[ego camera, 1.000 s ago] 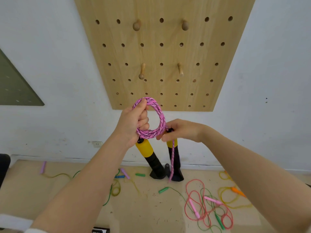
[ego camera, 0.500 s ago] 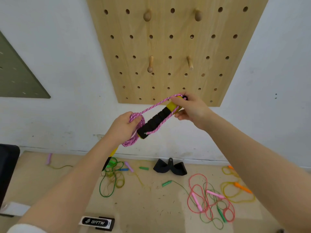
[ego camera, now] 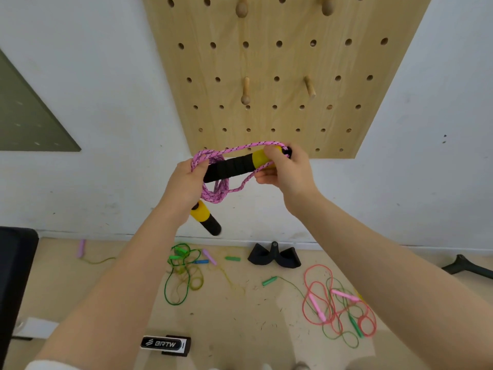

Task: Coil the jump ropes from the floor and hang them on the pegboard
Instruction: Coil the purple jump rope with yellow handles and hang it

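Note:
My left hand (ego camera: 184,182) grips the coil of a pink braided jump rope (ego camera: 213,192) in front of the wall, just below the wooden pegboard (ego camera: 280,62). One yellow-and-black handle (ego camera: 206,218) hangs below that hand. My right hand (ego camera: 286,172) holds the other yellow-and-black handle (ego camera: 234,166) by its yellow end, roughly level, with a loop of the pink rope running around it. Bare wooden pegs (ego camera: 245,89) stick out of the board above my hands.
On the floor lie a green rope (ego camera: 181,279), a red rope with pink handles (ego camera: 333,303) tangled with another green one, and loose handles. A black bracket (ego camera: 273,257) sits by the wall, a black branded box (ego camera: 165,344) near my feet, a dark object (ego camera: 16,276) at the left.
My right hand lifted the second handle from hanging beside the coil and turned it level across the coil. The view came closer to the pegboard.

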Demonstrator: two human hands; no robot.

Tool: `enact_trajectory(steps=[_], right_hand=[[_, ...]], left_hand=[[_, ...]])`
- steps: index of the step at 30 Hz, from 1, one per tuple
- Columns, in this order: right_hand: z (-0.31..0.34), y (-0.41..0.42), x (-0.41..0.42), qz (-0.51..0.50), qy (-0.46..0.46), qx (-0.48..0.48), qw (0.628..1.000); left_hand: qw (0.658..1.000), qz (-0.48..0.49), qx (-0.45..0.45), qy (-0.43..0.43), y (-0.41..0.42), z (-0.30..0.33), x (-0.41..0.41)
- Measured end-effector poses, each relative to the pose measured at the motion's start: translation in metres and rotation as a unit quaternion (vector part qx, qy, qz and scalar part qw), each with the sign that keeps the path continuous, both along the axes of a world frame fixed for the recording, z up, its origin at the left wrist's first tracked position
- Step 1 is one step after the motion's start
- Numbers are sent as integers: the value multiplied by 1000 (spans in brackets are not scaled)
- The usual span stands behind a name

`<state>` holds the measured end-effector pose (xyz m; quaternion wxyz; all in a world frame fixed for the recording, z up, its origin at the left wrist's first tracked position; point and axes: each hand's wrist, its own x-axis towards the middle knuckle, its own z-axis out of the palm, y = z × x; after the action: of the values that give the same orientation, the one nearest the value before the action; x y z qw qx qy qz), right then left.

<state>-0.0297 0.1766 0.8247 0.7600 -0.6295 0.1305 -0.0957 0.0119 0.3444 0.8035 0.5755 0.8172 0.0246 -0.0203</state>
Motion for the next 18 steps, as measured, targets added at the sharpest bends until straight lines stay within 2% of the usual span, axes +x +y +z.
enact_trajectory(steps=[3, 5, 7, 9, 10, 12, 13, 15, 16, 18], right_hand=[[-1, 8, 0, -9, -17, -15, 1000], [1, 16, -3, -6, -47, -64, 997], [1, 25, -5, 5, -102, -163, 981], [0, 32, -5, 34, -149, -282, 947], [0, 35, -4, 47, -154, -308, 938], [2, 38, -2, 49, -124, -268, 954], [3, 39, -1, 42, -92, -219, 970], [9, 43, 2, 34, -20, -110, 993], [13, 44, 3, 32, -4, -74, 997], [15, 51, 3, 35, -14, -106, 994]], left_hand=[[987, -66, -133, 56, 8, 2, -2], [975, -99, -183, 79, 12, 4, -3], [968, -125, -189, 104, 15, 6, -1], [968, -131, -175, 120, 19, 6, 0], [972, -125, -165, 112, 21, 6, 1], [988, -117, -96, 41, 23, 7, 1], [991, -126, -28, -22, 23, 8, 0], [974, -148, 109, -129, 22, 8, 1], [967, -154, 131, -152, 21, 10, 1], [972, -160, 94, -145, 18, 16, -2]])
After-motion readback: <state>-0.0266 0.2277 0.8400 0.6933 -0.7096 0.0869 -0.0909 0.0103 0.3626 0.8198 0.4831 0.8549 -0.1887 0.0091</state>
